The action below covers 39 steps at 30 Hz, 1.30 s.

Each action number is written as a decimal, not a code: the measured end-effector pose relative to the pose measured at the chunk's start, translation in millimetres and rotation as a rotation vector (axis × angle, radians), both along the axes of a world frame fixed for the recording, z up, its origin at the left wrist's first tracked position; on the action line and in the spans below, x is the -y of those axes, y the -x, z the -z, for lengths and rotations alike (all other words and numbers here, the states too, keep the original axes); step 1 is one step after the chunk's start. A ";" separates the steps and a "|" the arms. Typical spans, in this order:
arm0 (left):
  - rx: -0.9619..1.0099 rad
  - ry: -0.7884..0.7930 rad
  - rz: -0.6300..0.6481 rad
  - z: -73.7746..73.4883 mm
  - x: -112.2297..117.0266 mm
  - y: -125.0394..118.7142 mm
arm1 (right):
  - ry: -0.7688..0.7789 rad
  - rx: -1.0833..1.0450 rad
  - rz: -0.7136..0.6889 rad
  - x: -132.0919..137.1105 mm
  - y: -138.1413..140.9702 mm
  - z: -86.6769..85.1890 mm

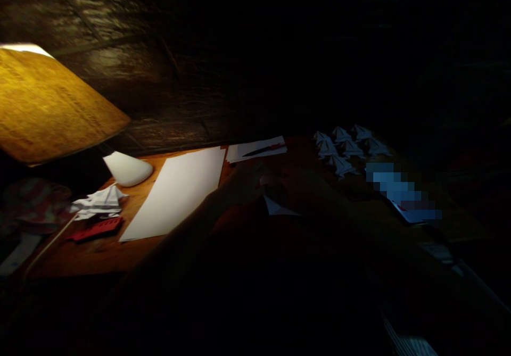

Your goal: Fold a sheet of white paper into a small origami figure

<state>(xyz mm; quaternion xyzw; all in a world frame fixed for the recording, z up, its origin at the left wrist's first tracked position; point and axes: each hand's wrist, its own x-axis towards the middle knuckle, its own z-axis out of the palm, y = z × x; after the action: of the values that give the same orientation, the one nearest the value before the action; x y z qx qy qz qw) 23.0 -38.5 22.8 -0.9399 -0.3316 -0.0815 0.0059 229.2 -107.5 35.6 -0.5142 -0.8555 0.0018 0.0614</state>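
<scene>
At the middle of the table, in deep shadow, my two hands come together around a small folded white paper (277, 206). My left hand (245, 183) is closed on it, and a pale bit of paper shows by its fingertips. On the other side, my right hand (309, 185) is close to the same paper, but darkness hides its fingers. The paper's pointed lower part spreads out below the hands. A large white sheet (179, 193) lies beside my left forearm.
Behind my hands, a dark-bladed knife (261, 149) rests on stacked paper (235, 154). Several folded paper figures (339, 164) stand at back right, near a blurred-out phone-like object (411, 215). At left are a lamp (128, 168), crumpled paper (99, 203) and a red object (96, 229).
</scene>
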 end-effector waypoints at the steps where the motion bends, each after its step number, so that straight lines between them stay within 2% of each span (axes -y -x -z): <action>1: 0.000 0.002 0.012 -1.2 0.9 -1.6 | -0.012 -0.011 0.000 0.6 1.1 -0.7; 6: -0.016 -0.005 0.029 -4.2 4.2 -6.5 | -0.071 -0.032 -0.009 2.1 3.2 1.0; 11: -0.036 -0.046 0.023 2.0 -0.6 -4.1 | -0.163 -0.056 -0.016 -0.8 4.2 8.6; 19: -0.012 -0.052 0.008 4.7 -3.5 -2.7 | -0.124 -0.058 0.037 -3.2 8.2 8.6; 27: 0.121 0.092 0.047 9.1 -11.4 2.1 | -0.082 -0.049 0.074 -1.4 11.1 4.7; 39: 0.162 0.061 0.108 5.9 -14.2 5.8 | -0.069 -0.100 0.074 -0.3 5.6 5.9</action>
<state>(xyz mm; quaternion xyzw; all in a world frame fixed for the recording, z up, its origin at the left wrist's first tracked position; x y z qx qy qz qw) 17.2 -24.3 17.0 -0.9464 -0.2822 -0.1473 -0.0540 223.6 -107.2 29.7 -0.5422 -0.8314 -0.0042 0.1218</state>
